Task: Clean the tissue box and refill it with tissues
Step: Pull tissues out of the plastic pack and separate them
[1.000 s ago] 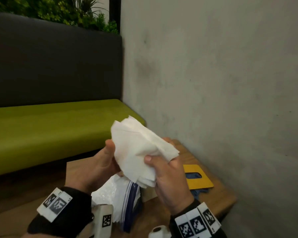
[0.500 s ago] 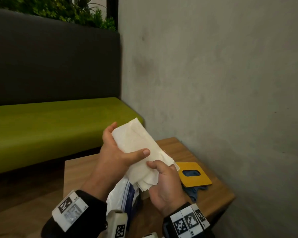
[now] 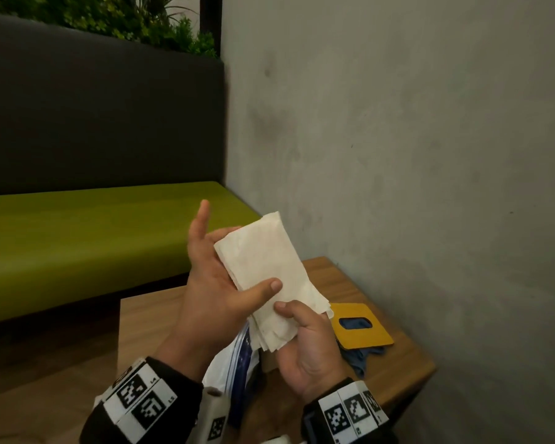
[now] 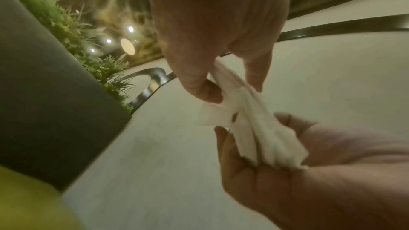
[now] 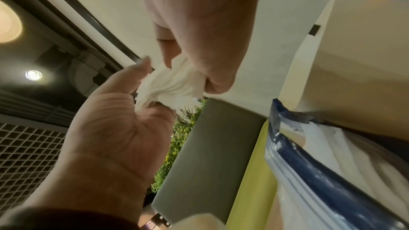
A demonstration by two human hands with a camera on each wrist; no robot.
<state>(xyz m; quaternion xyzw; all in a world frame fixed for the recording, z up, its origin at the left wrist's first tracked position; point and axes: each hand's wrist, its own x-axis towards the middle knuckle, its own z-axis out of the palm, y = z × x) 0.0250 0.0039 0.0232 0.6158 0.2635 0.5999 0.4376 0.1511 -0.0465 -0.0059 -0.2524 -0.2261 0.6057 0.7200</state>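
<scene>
I hold a stack of white tissues [image 3: 263, 264] upright above the wooden table [image 3: 407, 373]. My left hand [image 3: 218, 290] cradles its upper part, thumb pressed across the front and index finger sticking up. My right hand [image 3: 302, 334] pinches the lower end, where the sheets fan out. In the wrist views the tissues [image 4: 256, 125] [image 5: 170, 85] are pinched by both hands. The beige tissue box [image 5: 354, 62] stands below my hands, mostly hidden in the head view. Its yellow lid [image 3: 366, 334] with an oval slot lies on the table at the right.
A clear plastic bag with a blue strip [image 3: 237, 357] lies beside the box. A blue cloth [image 3: 359, 360] sits under the yellow lid. A grey wall [image 3: 414, 155] bounds the right side. Behind the table runs a green bench [image 3: 93, 238] with a dark backrest.
The loose, fanned tissues have been gathered into a narrower, squared stack. My left hand moved from the stack's edge to lay its thumb across the front; my right hand slid down to the lower end.
</scene>
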